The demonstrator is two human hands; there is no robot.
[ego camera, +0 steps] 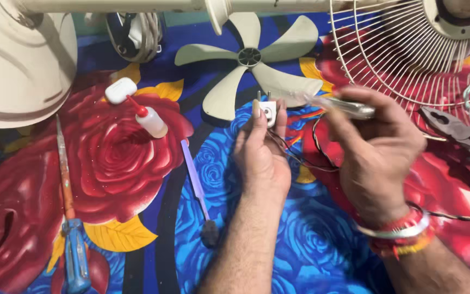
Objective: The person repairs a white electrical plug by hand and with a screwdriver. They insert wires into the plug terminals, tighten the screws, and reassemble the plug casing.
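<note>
Surface: floral cloth [311, 256] in red, blue and yellow spread under everything, with fan parts laid about.
Left hand: left hand [261, 155] raised near the centre, its grip pinched on a small white plug [267, 112] whose two metal pins point up.
Wires: thin dark wires [295, 155] trail from the plug down toward 4 o'clock, between the two hands.
Right hand: right hand [373, 155] at 3 o'clock of the plug, grip closed round a clear-handled screwdriver [349, 107]; its tip, blurred, points at the plug.
Fan blade: cream fan blade [249, 57] lies flat at 12 o'clock of the plug.
Guard: wire fan guard [403, 60] at 1 o'clock.
Pliers: dark pliers [463, 136] at 3 o'clock, beyond the right hand.
Bottle: small red-nozzled bottle [149, 120] at 9 o'clock.
Blue screwdriver: blue-handled screwdriver [70, 218] lies at 8 o'clock, well apart.
</note>
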